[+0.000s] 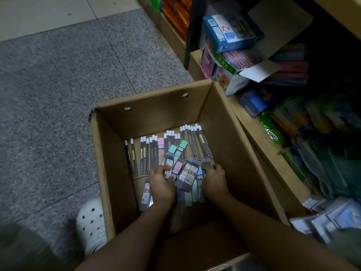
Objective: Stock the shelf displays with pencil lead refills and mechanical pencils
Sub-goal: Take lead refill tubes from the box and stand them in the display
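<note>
An open cardboard box [109,165] stands on the floor and both my arms reach down into it. On its bottom lie several clear lead refill tubes with white caps [192,142] in rows. In front of them is a pile of flat grey refill packs [187,174] with pastel cases among them. My left hand [162,184] grips packs at the left side of the pile. My right hand [214,181] holds the pile's right side, fingers curled around the packs. One grey pack [146,194] lies loose left of my left hand.
To the right stands a low wooden shelf [259,137] crowded with coloured boxes [228,32] and bagged stationery [320,137]. More packets [332,218] lie at lower right. My white perforated shoe [90,223] is on the grey speckled floor [58,90] beside the box.
</note>
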`<state>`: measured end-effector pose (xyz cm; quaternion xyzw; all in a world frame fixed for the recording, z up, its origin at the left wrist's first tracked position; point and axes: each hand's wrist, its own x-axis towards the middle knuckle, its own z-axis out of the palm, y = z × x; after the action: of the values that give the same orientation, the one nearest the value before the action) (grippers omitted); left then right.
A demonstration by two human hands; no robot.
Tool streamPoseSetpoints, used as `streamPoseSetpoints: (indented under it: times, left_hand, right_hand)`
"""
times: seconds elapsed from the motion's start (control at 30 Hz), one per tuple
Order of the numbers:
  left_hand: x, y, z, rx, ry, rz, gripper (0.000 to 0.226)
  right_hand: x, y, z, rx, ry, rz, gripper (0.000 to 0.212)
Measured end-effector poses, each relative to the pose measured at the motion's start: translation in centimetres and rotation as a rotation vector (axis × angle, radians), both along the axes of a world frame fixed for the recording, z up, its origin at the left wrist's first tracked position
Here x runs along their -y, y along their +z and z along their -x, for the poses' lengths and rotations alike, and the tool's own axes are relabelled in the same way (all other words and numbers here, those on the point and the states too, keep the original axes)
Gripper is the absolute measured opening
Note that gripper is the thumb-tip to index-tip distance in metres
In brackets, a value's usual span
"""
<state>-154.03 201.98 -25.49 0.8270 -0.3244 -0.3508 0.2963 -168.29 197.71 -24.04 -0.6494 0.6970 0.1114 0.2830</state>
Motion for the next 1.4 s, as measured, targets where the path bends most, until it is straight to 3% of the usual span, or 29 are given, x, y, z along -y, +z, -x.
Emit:
streamPoseSetpoints:
  times: [0.27, 0.37, 0.5, 0.77, 0.97, 1.23, 1.4]
  left_hand:
    - [0.4, 1.5, 0.2, -0.267, 0.222, 0.032, 0.022]
    - [0.3, 2.9, 0.1, -0.356, 0.275, 0.025, 0.024]
    - [-0.5, 5.0, 0.2, -0.527, 0.257, 0.000, 0.038]
    - [-2.2, 7.5, 0.5, -0.770, 0.218, -0.013, 0.024]
    - [-1.8, 8.6, 1.2, -1.016, 0.068, 0.050, 0.022]
    - [0.3, 7.4, -0.7, -0.953, 0.290, 0.018, 0.025]
    - [2.0, 6.5, -2.7, -0.896, 0.508, 0.009, 0.027]
  right_hand:
    - [-0.1, 1.6, 0.3, 0.110, -0.093, 0.056, 0.037]
    - [0.1, 3.1, 1.0, 0.265, -0.187, 0.068, 0.051]
    - [-0.3, 5.2, 1.2, 0.560, -0.372, -0.038, 0.092]
    - [-2.0, 7.0, 1.5, 0.818, -0.401, -0.048, 0.085]
    - [-1.9, 7.7, 0.5, 0.899, -0.310, -0.053, 0.083]
    - [0.5, 6.2, -1.6, 0.878, -0.190, -0.054, 0.089]
    - [3.3, 4.1, -2.8, 0.488, -0.119, 0.091, 0.078]
